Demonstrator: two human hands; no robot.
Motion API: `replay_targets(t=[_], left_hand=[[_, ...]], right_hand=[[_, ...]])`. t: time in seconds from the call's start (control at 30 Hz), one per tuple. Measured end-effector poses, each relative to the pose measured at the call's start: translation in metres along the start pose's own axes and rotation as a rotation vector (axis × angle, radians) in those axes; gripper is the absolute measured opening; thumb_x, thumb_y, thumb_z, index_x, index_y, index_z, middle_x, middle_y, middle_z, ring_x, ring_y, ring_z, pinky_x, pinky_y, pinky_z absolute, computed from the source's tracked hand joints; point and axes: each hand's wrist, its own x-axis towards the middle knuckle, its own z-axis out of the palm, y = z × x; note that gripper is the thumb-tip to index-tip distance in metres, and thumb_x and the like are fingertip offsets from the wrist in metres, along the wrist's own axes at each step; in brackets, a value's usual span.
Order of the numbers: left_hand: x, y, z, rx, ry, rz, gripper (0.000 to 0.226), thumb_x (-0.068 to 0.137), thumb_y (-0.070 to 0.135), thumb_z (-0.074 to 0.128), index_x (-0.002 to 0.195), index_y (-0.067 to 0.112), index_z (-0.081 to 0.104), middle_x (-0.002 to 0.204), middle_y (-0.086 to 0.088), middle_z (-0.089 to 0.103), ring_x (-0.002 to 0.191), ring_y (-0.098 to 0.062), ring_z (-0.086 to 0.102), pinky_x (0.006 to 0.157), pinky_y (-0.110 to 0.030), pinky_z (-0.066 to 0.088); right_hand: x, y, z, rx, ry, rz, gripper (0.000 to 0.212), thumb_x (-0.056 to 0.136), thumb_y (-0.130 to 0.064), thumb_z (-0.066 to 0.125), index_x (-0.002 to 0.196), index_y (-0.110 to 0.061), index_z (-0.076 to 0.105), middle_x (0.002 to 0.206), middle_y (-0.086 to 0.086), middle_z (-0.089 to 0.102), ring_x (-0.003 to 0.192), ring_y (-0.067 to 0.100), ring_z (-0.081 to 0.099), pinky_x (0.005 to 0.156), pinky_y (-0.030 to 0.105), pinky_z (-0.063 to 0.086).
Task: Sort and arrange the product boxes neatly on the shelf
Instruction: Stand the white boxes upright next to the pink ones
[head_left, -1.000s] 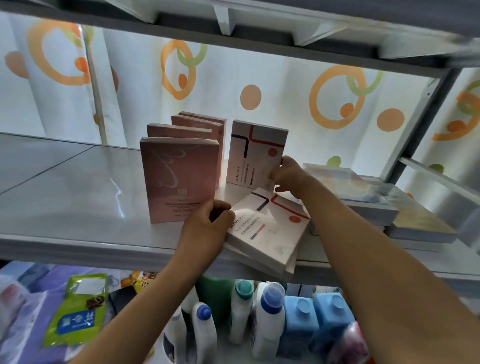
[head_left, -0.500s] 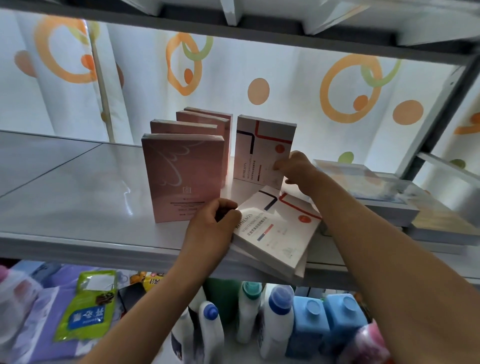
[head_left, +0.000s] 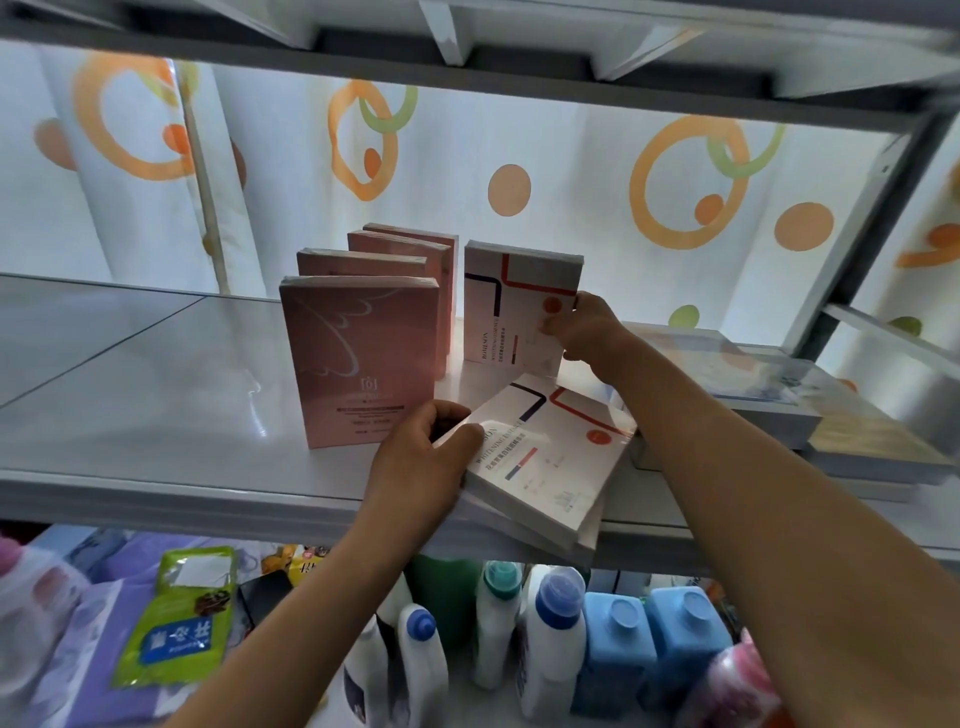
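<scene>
Left hand gripping flat white boxes, right hand pinching upright white box; steady it, then stand next alongside.

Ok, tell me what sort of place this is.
Probably a small shop or stockroom: a metal shelf holds repeated pink boxes and white boxes, with detergent bottles crowded beneath it.

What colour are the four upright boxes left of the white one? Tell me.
Dusty pink, each pink box with a pale wing-like swirl; head view.
</scene>
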Motion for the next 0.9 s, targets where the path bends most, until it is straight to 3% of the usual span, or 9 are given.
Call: replay_targets(t=[0.17, 0.3, 0.4, 0.47, 0.57, 0.63, 0.77, 0.9], left_hand=[[0.0, -0.001, 0.001, 0.028, -0.002, 0.011, 0.007, 0.091, 0.039, 0.055, 0.096, 0.039, 0.06, 0.09, 0.015, 0.067, 0.08, -0.005, 0.066, 0.068, -0.03, 0.057], [0.0, -0.001, 0.0, 0.019, -0.029, 0.012, 0.008, 0.092, 0.038, 0.054, 0.098, 0.039, 0.059, 0.091, 0.014, 0.067, 0.079, -0.006, 0.066, 0.061, -0.024, 0.052], [0.001, -0.001, 0.001, 0.016, -0.024, 0.009, 0.008, 0.092, 0.038, 0.054, 0.098, 0.039, 0.059, 0.09, 0.014, 0.067, 0.078, -0.006, 0.066, 0.06, -0.024, 0.052], [0.002, -0.002, 0.002, 0.02, 0.0, 0.0, 0.007, 0.09, 0.038, 0.055, 0.096, 0.039, 0.058, 0.088, 0.015, 0.068, 0.078, -0.005, 0.067, 0.064, -0.028, 0.056], [0.003, -0.001, 0.005, 0.054, 0.011, -0.008, 0.007, 0.089, 0.039, 0.055, 0.095, 0.038, 0.058, 0.087, 0.016, 0.067, 0.078, -0.004, 0.067, 0.067, -0.03, 0.057], [0.002, 0.0, 0.006, 0.054, 0.007, -0.011, 0.007, 0.09, 0.039, 0.055, 0.096, 0.038, 0.057, 0.087, 0.016, 0.068, 0.075, -0.003, 0.067, 0.061, -0.025, 0.054], [0.001, 0.002, 0.005, 0.053, -0.001, -0.019, 0.006, 0.09, 0.038, 0.055, 0.096, 0.037, 0.058, 0.085, 0.015, 0.068, 0.069, 0.0, 0.066, 0.054, -0.018, 0.046], [0.001, 0.001, 0.005, 0.036, -0.007, -0.024, 0.006, 0.09, 0.038, 0.055, 0.096, 0.036, 0.057, 0.084, 0.015, 0.068, 0.069, 0.0, 0.066, 0.054, -0.017, 0.048]], right_hand=[[0.01, -0.005, -0.005, -0.047, 0.065, 0.07, 0.012, 0.096, -0.013, 0.045, 0.103, -0.005, 0.05, 0.095, 0.01, 0.058, 0.078, 0.018, 0.054, 0.06, 0.027, 0.042], [0.02, -0.007, -0.009, -0.028, 0.144, 0.009, 0.008, 0.091, -0.007, 0.048, 0.098, -0.006, 0.051, 0.076, 0.004, 0.052, 0.069, 0.018, 0.049, 0.049, 0.024, 0.036], [0.022, -0.011, -0.01, 0.058, 0.181, -0.075, 0.03, 0.085, -0.007, 0.054, 0.114, -0.011, 0.047, 0.089, 0.003, 0.057, 0.08, 0.016, 0.055, 0.063, 0.025, 0.048], [0.022, -0.017, -0.009, 0.18, 0.161, -0.1, 0.033, 0.086, -0.015, 0.057, 0.118, -0.014, 0.046, 0.095, 0.005, 0.061, 0.08, 0.014, 0.058, 0.061, 0.023, 0.046], [0.026, -0.029, -0.005, 0.312, 0.124, -0.064, 0.036, 0.082, -0.046, 0.063, 0.097, -0.013, 0.054, 0.087, 0.009, 0.061, 0.074, 0.021, 0.059, 0.057, 0.023, 0.042], [0.03, -0.036, 0.002, 0.351, 0.138, -0.013, 0.043, 0.079, -0.054, 0.066, 0.084, -0.013, 0.055, 0.083, 0.01, 0.057, 0.072, 0.024, 0.056, 0.06, 0.027, 0.043], [0.037, -0.041, 0.013, 0.317, 0.181, 0.01, 0.032, 0.086, -0.04, 0.064, 0.082, -0.01, 0.054, 0.08, 0.01, 0.053, 0.067, 0.026, 0.051, 0.055, 0.027, 0.04], [0.042, -0.04, 0.008, 0.272, 0.208, -0.017, 0.033, 0.09, -0.039, 0.06, 0.078, -0.009, 0.05, 0.078, 0.011, 0.049, 0.064, 0.026, 0.049, 0.053, 0.025, 0.039]])
